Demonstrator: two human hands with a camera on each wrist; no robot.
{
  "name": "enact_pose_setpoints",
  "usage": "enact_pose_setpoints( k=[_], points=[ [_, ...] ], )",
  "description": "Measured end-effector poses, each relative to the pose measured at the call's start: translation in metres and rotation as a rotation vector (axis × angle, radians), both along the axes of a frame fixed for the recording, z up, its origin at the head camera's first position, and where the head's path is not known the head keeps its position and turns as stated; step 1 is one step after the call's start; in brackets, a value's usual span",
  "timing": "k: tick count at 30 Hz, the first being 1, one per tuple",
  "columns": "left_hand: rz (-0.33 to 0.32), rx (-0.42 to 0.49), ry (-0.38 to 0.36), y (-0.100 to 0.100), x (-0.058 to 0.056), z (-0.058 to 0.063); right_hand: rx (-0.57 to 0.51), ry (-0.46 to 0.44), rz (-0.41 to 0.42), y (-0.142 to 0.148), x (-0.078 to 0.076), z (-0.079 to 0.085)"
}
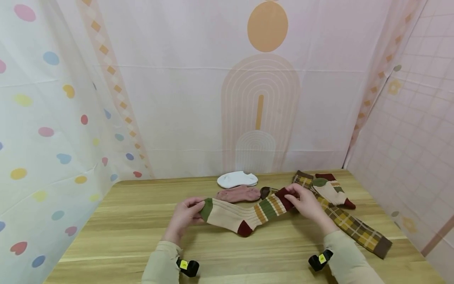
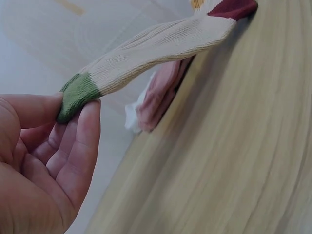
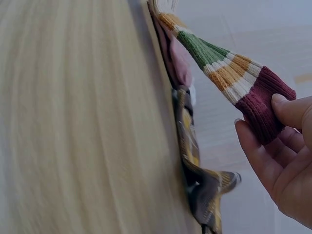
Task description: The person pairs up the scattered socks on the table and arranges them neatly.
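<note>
A cream ribbed sock with a green toe, dark red heel and cuff, and green and orange stripes is stretched between both hands above the table. My left hand pinches the green toe between thumb and fingers. At the other end, my right hand pinches the dark red cuff. Behind the held sock lie a pink sock and a white low-cut sock. A matching cream sock rests at the back right, beside brown and yellow plaid socks.
The wooden table runs back to a pale patterned curtain. A dotted curtain hangs on the left and a grid-patterned one on the right. Black wrist cameras sit by the sleeves.
</note>
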State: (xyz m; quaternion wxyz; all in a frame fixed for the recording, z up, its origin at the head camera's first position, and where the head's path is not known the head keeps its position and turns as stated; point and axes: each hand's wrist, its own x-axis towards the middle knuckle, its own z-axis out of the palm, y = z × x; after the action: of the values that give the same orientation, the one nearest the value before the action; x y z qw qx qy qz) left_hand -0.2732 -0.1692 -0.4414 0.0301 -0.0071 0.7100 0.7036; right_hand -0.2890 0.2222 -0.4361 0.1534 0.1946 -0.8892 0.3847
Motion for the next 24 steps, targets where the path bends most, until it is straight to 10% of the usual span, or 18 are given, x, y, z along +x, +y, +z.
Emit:
enact_pose_setpoints(
  k=[24],
  points=[
    [0.036,-0.182,-0.060,-0.013,-0.012,-0.010,0.147,-0.164,0.057,-0.011,-0.021,-0.019]
  ],
)
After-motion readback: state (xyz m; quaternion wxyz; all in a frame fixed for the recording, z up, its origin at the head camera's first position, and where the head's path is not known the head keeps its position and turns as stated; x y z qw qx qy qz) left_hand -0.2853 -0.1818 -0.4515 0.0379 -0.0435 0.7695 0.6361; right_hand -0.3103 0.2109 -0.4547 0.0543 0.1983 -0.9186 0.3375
